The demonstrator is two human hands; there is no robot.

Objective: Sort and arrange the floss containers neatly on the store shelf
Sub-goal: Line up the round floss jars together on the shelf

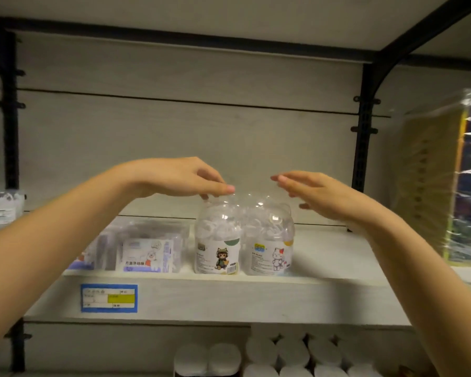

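Shelf (337,257): two clear floss jars stand side by side near the front edge, apparently touching: left jar (217,240), right jar (268,240). Both are upright, long axis vertical, cartoon labels facing out toward the aisle.

Flat floss boxes (144,248) sit just left of them, blurred.

Left hand (180,176): grip pinches the left jar's domed top, fingers curled down. Right hand (318,194): grip open, fingers straight, over the right jar; contact unclear.

Judgement: jars nearly set; boxes probably still need squaring.
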